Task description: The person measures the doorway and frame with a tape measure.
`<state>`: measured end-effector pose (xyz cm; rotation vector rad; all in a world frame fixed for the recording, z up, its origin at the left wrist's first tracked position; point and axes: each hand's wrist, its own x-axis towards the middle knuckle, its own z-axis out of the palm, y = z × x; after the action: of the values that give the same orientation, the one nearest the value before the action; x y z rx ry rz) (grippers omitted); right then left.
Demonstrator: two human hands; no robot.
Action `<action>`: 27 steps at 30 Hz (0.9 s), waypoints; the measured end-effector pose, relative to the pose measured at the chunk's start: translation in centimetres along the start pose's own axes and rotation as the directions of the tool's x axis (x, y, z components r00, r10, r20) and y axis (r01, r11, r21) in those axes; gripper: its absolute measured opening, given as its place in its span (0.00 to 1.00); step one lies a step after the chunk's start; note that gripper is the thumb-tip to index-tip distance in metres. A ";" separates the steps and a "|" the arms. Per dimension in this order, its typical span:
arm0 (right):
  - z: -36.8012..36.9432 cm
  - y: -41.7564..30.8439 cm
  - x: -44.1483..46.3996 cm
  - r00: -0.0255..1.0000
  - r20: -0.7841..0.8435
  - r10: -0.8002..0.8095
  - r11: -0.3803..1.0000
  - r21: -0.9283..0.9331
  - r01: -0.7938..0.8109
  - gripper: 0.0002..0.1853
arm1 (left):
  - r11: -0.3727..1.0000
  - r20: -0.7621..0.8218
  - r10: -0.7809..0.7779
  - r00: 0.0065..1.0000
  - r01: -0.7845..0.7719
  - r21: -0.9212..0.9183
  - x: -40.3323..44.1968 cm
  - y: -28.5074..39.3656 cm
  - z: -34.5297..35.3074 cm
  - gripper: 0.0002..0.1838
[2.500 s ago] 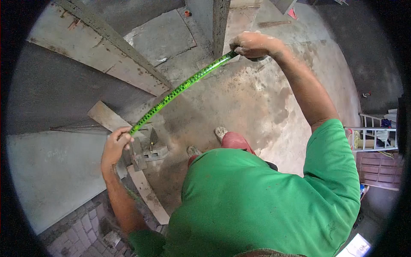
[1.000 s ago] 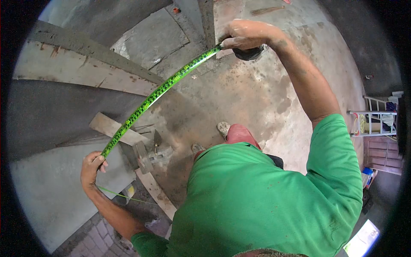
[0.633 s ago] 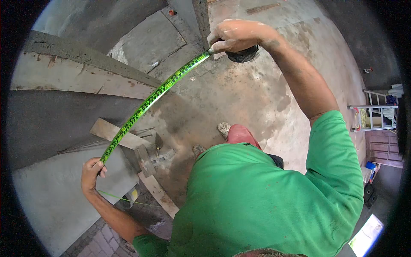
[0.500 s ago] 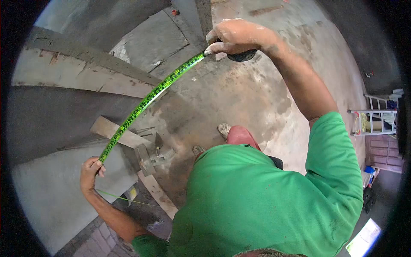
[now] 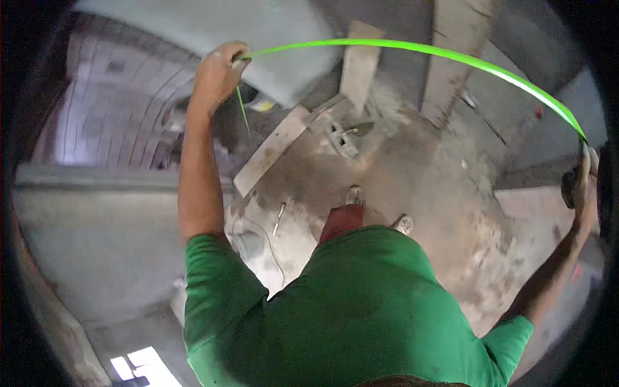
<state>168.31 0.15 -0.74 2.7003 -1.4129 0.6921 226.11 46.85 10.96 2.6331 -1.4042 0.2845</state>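
A bright green tape measure blade (image 5: pixel 412 46) arcs across the top of the view between my hands. Its left part is pinched in my left hand (image 5: pixel 222 68), and a thin green end hangs below that hand. At the far right, my right hand (image 5: pixel 585 184) grips the other end of the blade, with the dark tape case (image 5: pixel 569 187) against its palm. The blade bows upward, above the floor, and its markings are blurred.
Boards (image 5: pixel 274 148) and another plank (image 5: pixel 361 64) lie on the stained floor (image 5: pixel 412 161). A hollow block (image 5: pixel 342 140) and a trowel (image 5: pixel 360 129) are near them. A tall board (image 5: pixel 454 58) stands at the upper right. Paving (image 5: pixel 109 116) shows at left.
The view has swung round to the left. Both hands remain on the tape but are farther apart in view, my left higher and my right at the far right edge. More blade spans between them.
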 end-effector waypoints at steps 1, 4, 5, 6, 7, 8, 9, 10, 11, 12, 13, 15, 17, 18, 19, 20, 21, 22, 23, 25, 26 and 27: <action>-0.1 0.2 1.1 0.999 -0.019 -0.035 0.999 -0.033 0.035 0.23 | 1.000 -0.146 0.014 0.989 -0.010 0.029 -1.5 -2.6 -0.1 0.11; 0.5 -2.7 4.5 0.986 -0.124 -0.109 0.992 0.049 0.116 0.23 | 0.985 -0.346 -0.127 0.930 0.159 0.068 -6.2 -11.5 -1.0 0.14; 1.0 -3.9 5.7 0.980 -0.155 -0.128 0.988 0.065 0.140 0.23 | 0.984 -0.392 -0.078 0.916 0.134 0.117 -7.7 -15.0 -1.3 0.15; 1.3 -5.0 7.1 0.975 -0.177 -0.135 0.985 0.087 0.152 0.23 | 0.980 -0.431 -0.025 0.902 0.108 0.169 -9.7 -18.1 -1.5 0.16; 1.8 -7.5 9.0 0.970 -0.193 -0.149 0.981 0.095 0.170 0.23 | 0.977 -0.413 -0.103 0.905 0.169 0.127 -10.6 -21.7 -1.8 0.16; 2.3 -8.8 10.1 0.963 -0.215 -0.159 0.976 0.116 0.187 0.23 | 0.972 -0.417 -0.133 0.899 0.201 0.124 -12.5 -24.1 -1.9 0.16; 2.5 -10.6 11.3 0.959 -0.233 -0.162 0.971 0.134 0.196 0.23 | 0.938 -0.430 -0.219 0.876 0.310 0.155 -14.5 -27.2 -1.8 0.16; 3.2 -12.7 12.6 0.955 -0.247 -0.167 0.966 0.151 0.208 0.23 | 0.891 -0.441 -0.302 0.845 0.415 0.184 -15.8 -30.8 -1.4 0.16; 3.8 -14.6 13.7 0.951 -0.259 -0.172 0.961 0.169 0.220 0.23 | 0.878 -0.442 -0.332 0.833 0.444 0.178 -17.3 -34.0 -0.9 0.16; 4.5 -16.6 14.8 0.946 -0.270 -0.179 0.954 0.185 0.234 0.23 | 0.831 -0.457 -0.404 0.792 0.527 0.179 -18.6 -37.2 -0.3 0.16; 5.2 -18.5 15.9 0.943 -0.277 -0.182 0.949 0.203 0.243 0.23 | 0.777 -0.471 -0.470 0.746 0.603 0.180 -19.8 -39.7 0.1 0.16; 6.6 -22.6 17.7 0.937 -0.296 -0.188 0.936 0.234 0.262 0.23 | 0.736 -0.442 -0.531 0.723 0.652 0.184 -22.0 -45.2 0.8 0.16; 8.0 -26.0 19.8 0.937 -0.297 -0.185 0.925 0.270 0.268 0.23 | 0.700 -0.416 -0.576 0.704 0.687 0.195 -23.0 -50.0 0.6 0.17; 8.8 -27.7 20.7 0.934 -0.306 -0.187 0.918 0.285 0.277 0.23 | 0.701 -0.404 -0.661 0.633 0.712 -0.033 -23.6 -52.1 0.2 0.17; 9.6 -29.5 21.4 0.933 -0.308 -0.185 0.910 0.306 0.281 0.24 | 0.662 -0.369 -0.740 0.561 0.703 -0.259 -24.1 -54.3 -0.2 0.18; 10.5 -31.1 22.2 0.932 -0.310 -0.189 0.902 0.320 0.290 0.24 | 0.649 -0.368 -0.751 0.548 0.715 -0.260 -24.5 -56.4 -1.1 0.18; 11.4 -32.9 23.0 0.929 -0.315 -0.193 0.893 0.336 0.300 0.24 | 0.688 -0.471 -0.657 0.589 0.723 -0.055 -24.8 -59.2 -2.1 0.17; 12.4 -34.6 23.7 0.928 -0.315 -0.198 0.885 0.351 0.308 0.24 | 0.684 -0.543 -0.544 0.640 0.713 0.155 -25.1 -61.7 -3.2 0.17; 13.4 -36.2 24.2 0.927 -0.316 -0.200 0.876 0.366 0.314 0.24 | 0.672 -0.540 -0.556 0.632 0.724 0.155 -25.9 -64.9 -4.2 0.17; 15.6 -39.3 25.5 0.925 -0.318 -0.208 0.858 0.395 0.328 0.24 | 0.508 -0.717 -0.527 0.457 0.845 0.166 -26.7 -69.4 -6.8 0.18; 16.6 -41.0 26.2 0.923 -0.319 -0.216 0.844 0.414 0.341 0.24 | 0.494 -0.719 -0.533 0.446 0.854 0.163 -27.0 -70.2 -8.3 0.18; 17.8 -42.8 27.1 0.920 -0.322 -0.223 0.828 0.435 0.353 0.24 | 0.658 -0.630 -0.640 0.439 0.737 -0.155 -26.4 -67.9 -10.4 0.16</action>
<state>221.94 0.58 1.70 2.9237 -0.8162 1.4741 267.22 107.90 12.39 2.5333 -0.0201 1.0668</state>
